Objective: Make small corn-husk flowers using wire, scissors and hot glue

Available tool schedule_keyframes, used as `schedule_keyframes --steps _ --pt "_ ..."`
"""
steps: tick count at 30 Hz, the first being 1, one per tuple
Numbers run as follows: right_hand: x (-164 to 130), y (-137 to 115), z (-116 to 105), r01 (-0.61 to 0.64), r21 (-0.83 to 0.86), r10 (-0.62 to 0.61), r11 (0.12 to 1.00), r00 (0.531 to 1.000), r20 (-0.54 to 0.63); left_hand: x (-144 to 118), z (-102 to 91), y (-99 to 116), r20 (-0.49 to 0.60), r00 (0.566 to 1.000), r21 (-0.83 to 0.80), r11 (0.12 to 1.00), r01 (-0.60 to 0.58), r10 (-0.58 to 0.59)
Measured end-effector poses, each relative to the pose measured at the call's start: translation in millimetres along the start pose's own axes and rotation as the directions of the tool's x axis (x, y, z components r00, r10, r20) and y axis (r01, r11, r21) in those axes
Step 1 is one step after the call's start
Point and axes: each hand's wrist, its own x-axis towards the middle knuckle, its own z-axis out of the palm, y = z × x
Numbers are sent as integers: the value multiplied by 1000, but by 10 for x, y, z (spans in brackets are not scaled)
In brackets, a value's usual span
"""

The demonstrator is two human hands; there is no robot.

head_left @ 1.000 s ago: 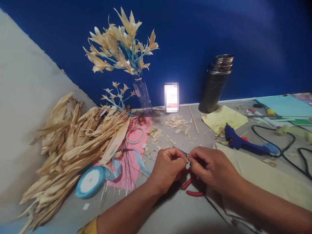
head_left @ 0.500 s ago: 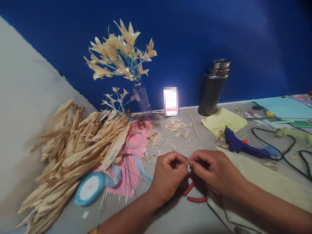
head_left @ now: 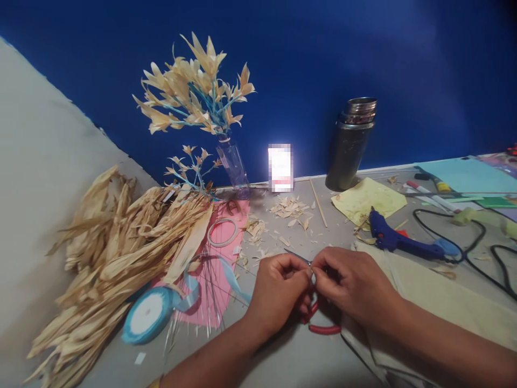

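My left hand and my right hand meet at the front middle of the table, fingertips almost touching. Each is closed in a pinch of thumb and forefinger. Something tiny and pale sits between the tips, too small and too covered to name. Under my hands lies a tool with red handles, mostly hidden. A pointed grey metal tip pokes out beyond my left fingers; whether it belongs to that tool I cannot tell. Left of my hands, light blue ribbon trails from its spool over thin wires on pink paper.
Dried corn husks heap at the left. Husk flowers stand in a clear bottle against the blue wall. Husk scraps lie mid-table. Rightward are a dark flask, a blue glue gun with black cord, yellow paper and cloth.
My hands stay pinched together with only slight finger shifts. More of the pointed metal tip shows beyond my left fingers. The whole view has shifted a little.
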Motion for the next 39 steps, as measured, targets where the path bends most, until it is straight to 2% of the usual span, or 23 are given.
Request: schedule_keyframes --steps 3,9,11,14,18,21,25,28,31,35,39 --pt "-27 13 40 35 -88 -38 996 999 -29 11 -11 9 36 998 -61 997 54 -52" --pt "-69 27 92 167 -227 -183 959 982 -49 19 -22 -11 21 999 -76 996 39 -37" --pt "-70 20 93 156 -193 -171 969 984 -59 21 -21 -16 1 999 -90 995 34 -34" --pt "-50 1 68 84 -53 -86 995 995 -52 29 -24 -18 9 999 -127 991 34 -33" --pt "17 -28 -10 -77 168 68 983 996 60 48 -46 -18 41 998 -195 979 60 -53" --pt "61 -34 -73 -132 268 95 954 985 147 52 -65 -8 27 998 -193 980 57 -53" --pt "49 -11 -93 -52 207 18 977 987 162 27 -58 16 -14 1000 -70 998 2 -3" --pt "1 8 -43 52 47 -57 998 994 95 -1 -35 25 -47 998 39 999 -36 37" --pt "-44 12 28 75 -49 -74 996 997 22 -21 -16 23 -67 996 99 993 -58 64" --pt "-58 0 72 41 -25 -41 999 999 -20 -17 1 14 -68 996 91 995 -52 58" --pt "-24 -13 35 3 68 -4 998 1000 9 10 4 -9 -45 998 25 999 -32 33"
